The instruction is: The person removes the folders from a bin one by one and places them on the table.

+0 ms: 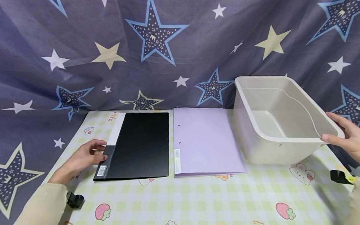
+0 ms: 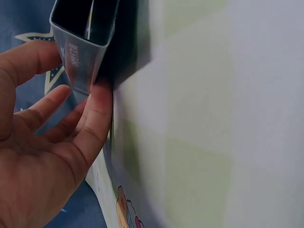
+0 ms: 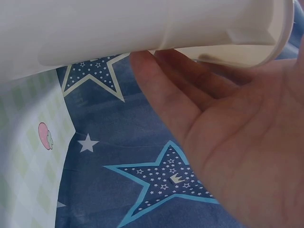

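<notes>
On the left of the table lies a black folder with a white and grey spine strip and a barcode label. My left hand holds it by the spine edge; in the left wrist view the hand has fingertips on both sides of the hollow spine. At the right stands a light grey plastic bin, whose inside shows bare. My right hand grips its near right rim corner, thumb over the rim. In the right wrist view the fingers reach under the bin's rim.
A lilac folder with two punched holes lies between the black folder and the bin. The checked tablecloth covers the table. A dark blue star-patterned curtain hangs behind, close to the table's far edge.
</notes>
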A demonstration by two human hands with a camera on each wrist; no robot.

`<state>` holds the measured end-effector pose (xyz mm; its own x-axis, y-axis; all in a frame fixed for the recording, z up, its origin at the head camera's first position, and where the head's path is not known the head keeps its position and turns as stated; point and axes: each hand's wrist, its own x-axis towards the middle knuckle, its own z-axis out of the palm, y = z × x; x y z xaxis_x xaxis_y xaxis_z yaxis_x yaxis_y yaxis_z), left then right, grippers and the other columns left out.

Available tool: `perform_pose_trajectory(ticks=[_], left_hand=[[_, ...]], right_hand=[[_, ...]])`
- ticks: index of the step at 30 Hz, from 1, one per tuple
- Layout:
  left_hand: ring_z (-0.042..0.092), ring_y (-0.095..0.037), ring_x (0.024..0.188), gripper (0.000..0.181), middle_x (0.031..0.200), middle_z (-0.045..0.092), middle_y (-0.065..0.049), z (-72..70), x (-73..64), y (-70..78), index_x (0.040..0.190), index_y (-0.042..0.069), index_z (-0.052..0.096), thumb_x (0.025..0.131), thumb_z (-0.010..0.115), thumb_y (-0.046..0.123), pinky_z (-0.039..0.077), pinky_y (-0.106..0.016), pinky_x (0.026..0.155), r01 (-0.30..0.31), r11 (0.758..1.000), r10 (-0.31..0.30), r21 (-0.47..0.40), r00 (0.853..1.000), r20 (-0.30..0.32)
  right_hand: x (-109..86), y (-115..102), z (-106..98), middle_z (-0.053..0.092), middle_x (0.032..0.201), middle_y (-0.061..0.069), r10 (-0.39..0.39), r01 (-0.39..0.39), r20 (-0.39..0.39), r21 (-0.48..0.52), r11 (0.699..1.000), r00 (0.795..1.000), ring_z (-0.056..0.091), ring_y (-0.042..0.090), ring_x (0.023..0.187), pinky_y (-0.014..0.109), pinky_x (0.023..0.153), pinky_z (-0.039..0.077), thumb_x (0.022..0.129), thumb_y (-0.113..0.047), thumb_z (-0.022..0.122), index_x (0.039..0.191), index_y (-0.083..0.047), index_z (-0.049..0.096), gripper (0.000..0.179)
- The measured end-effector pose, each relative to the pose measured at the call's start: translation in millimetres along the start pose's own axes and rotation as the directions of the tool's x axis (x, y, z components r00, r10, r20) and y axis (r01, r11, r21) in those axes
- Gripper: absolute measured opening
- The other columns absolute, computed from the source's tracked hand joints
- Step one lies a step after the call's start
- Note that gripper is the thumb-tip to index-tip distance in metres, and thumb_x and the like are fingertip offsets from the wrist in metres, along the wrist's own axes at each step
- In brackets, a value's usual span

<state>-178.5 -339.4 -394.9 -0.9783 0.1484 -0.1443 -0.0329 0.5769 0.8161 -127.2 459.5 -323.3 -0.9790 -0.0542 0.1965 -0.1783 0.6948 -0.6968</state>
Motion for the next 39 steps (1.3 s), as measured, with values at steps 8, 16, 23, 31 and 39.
perform_pose_trajectory(ticks=[8, 16, 23, 31, 39], left_hand=[[0.063, -0.017, 0.088, 0.063, 0.124, 0.045, -0.03, 0.0, -0.3, 0.1, 0.139, -0.007, 0.033, 0.083, 0.062, 0.0, 0.055, -0.033, 0.068, -0.013, 1.0, 0.014, -0.028, 1.0, 0.023], [0.062, -0.019, 0.087, 0.063, 0.123, 0.046, -0.03, 1.5, 1.4, -0.2, 0.138, -0.008, 0.034, 0.082, 0.062, -0.002, 0.055, -0.033, 0.067, -0.03, 1.0, 0.03, -0.001, 0.999, 0.023], [0.06, -0.023, 0.09, 0.062, 0.121, 0.047, -0.03, 3.2, 2.1, -0.7, 0.137, -0.008, 0.036, 0.082, 0.063, -0.002, 0.055, -0.032, 0.067, -0.029, 0.999, 0.029, 0.02, 0.999, 0.014], [0.06, -0.019, 0.089, 0.06, 0.121, 0.048, -0.03, 3.2, 1.1, 1.6, 0.136, -0.008, 0.037, 0.082, 0.062, -0.002, 0.055, -0.032, 0.066, -0.033, 0.999, 0.032, 0.026, 0.999, 0.002], [0.059, -0.019, 0.091, 0.059, 0.121, 0.051, -0.029, 3.2, 0.0, 3.9, 0.135, -0.007, 0.04, 0.085, 0.067, 0.007, 0.055, -0.029, 0.069, -0.041, 0.997, 0.044, 0.067, 0.998, -0.034]], right_hand=[[-0.1, -0.9, 0.2, 0.033, 0.13, -0.006, -0.002, 0.002, -0.004, -0.005, 1.0, 1.0, 0.035, -0.01, 0.098, 0.004, 0.07, 0.031, 0.091, -0.005, 0.063, 0.154, -0.022, 0.007, 0.085], [-0.2, -1.1, -1.4, 0.032, 0.126, -0.014, -0.024, 0.024, 0.002, 0.013, 1.0, 1.0, 0.037, -0.009, 0.098, 0.003, 0.071, 0.032, 0.091, -0.002, 0.062, 0.154, -0.019, 0.008, 0.085], [0.3, -1.3, -1.8, 0.032, 0.125, -0.018, -0.038, 0.038, 0.008, 0.014, 0.999, 0.999, 0.038, -0.01, 0.098, 0.003, 0.071, 0.032, 0.091, -0.001, 0.061, 0.154, -0.017, 0.008, 0.085], [-0.3, -0.7, -2.0, 0.032, 0.13, -0.01, -0.034, 0.034, 0.015, 0.004, 0.999, 0.999, 0.037, -0.011, 0.099, 0.002, 0.071, 0.032, 0.091, -0.002, 0.061, 0.154, -0.018, 0.006, 0.085], [-1.1, -3.3, -0.4, 0.02, 0.147, 0.025, -0.013, 0.012, -0.012, -0.053, 0.998, 1.0, 0.031, -0.012, 0.099, 0.001, 0.071, 0.029, 0.092, -0.01, 0.062, 0.154, -0.022, 0.006, 0.084]])
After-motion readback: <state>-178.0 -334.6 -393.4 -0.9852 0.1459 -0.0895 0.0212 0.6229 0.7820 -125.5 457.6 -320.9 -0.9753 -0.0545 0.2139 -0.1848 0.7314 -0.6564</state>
